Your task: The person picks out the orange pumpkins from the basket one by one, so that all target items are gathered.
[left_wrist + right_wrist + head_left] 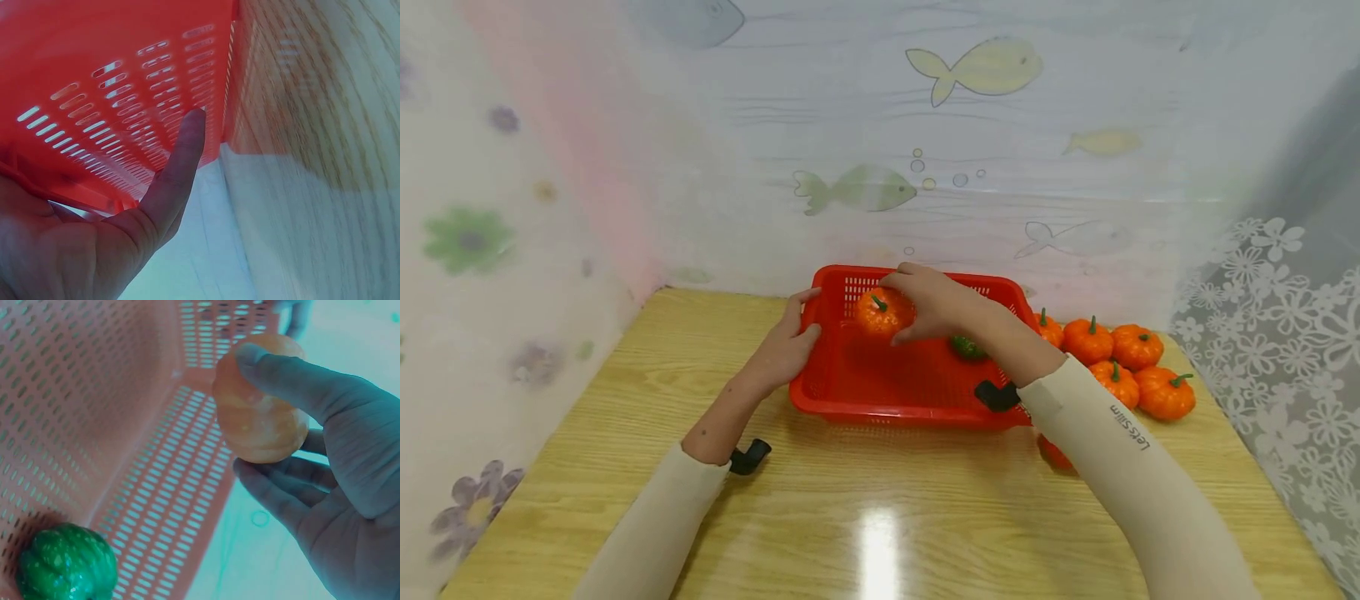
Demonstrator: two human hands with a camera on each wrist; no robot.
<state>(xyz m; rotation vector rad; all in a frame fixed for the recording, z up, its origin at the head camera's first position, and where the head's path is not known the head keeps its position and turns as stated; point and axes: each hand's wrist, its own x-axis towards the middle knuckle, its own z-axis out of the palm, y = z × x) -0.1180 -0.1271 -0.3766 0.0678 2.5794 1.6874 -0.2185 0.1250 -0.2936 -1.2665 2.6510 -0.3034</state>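
Note:
A small orange pumpkin (877, 314) with a green stem is pinched by my right hand (934, 302) over the far left part of a red plastic basket (880, 410). The right wrist view shows the thumb on one side of the pumpkin (259, 406) and fingers on the other. A dark green pumpkin (67, 562) lies on the basket floor, half hidden by my right arm in the head view. My left hand (781, 350) holds the basket's left rim. In the left wrist view, one finger lies along the slotted outer wall (125, 75).
Several orange pumpkins (1163, 393) stand on the wooden table (865, 492) right of the basket. Another orange pumpkin (1054, 452) is partly behind the right sleeve. A fish-patterned wall covering (737, 225) rises behind the basket, and a lace-patterned cloth (1292, 350) borders the right.

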